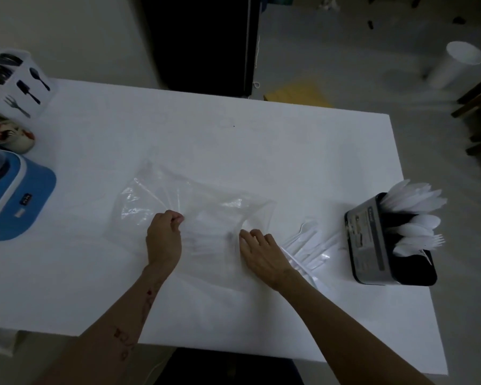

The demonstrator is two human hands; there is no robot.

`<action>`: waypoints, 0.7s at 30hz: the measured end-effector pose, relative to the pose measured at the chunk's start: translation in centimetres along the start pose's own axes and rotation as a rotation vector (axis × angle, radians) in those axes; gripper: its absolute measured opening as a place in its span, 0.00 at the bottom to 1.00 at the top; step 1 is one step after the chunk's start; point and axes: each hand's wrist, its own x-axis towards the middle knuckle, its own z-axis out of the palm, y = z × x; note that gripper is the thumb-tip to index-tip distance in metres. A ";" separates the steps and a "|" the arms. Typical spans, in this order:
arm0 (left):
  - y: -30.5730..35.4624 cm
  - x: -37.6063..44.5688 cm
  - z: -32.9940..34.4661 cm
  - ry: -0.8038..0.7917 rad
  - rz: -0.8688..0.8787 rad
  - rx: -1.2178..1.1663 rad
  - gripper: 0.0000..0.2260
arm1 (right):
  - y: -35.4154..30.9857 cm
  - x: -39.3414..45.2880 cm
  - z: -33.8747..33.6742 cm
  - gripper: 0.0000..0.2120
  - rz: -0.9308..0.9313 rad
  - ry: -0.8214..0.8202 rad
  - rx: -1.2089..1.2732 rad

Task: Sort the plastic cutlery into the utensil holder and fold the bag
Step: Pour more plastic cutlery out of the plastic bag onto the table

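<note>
A clear plastic bag (206, 207) lies crumpled on the white table (233, 140), with a few pale pieces of cutlery showing faintly inside it. My left hand (164, 237) pinches the bag's film near its middle, fingers curled. My right hand (261, 251) rests on the bag's right edge with its fingers bent over the plastic. Several loose white plastic pieces of cutlery (308, 243) lie on the table just right of that hand. The black utensil holder (372, 243) stands at the right, holding white knives, spoons and a fork (414, 218).
At the far left stand a white cutlery organiser with black utensil pictures (25, 87), a patterned mug (9, 134) and a blue-and-white appliance (14, 195). The table's near edge runs just below my forearms. A white bin (456, 65) stands on the floor beyond.
</note>
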 end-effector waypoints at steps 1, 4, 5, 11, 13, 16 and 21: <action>0.0 0.0 0.0 0.002 0.010 0.009 0.05 | -0.2 0.4 -0.1 0.23 0.026 -0.025 0.017; 0.1 -0.2 -0.1 0.005 0.029 0.036 0.05 | -0.5 1.7 -0.7 0.25 0.074 -0.109 0.041; 0.1 -0.2 -0.1 0.007 0.032 0.047 0.05 | -0.4 1.8 -0.8 0.23 0.074 -0.108 0.037; -0.1 -0.3 -0.2 0.004 0.044 0.049 0.05 | 1.2 -0.6 -0.9 0.11 0.035 0.005 -0.063; -0.2 -0.3 -0.3 0.002 0.043 0.037 0.05 | 2.6 -2.0 -1.3 0.11 0.046 0.040 -0.078; -0.3 -0.2 -0.7 0.010 0.038 0.033 0.06 | 5.3 -4.4 -1.6 0.11 0.120 0.078 -0.082; 0.0 -0.2 -1.5 0.051 0.068 0.084 0.05 | 7.9 -6.0 -1.1 0.25 0.238 0.037 0.063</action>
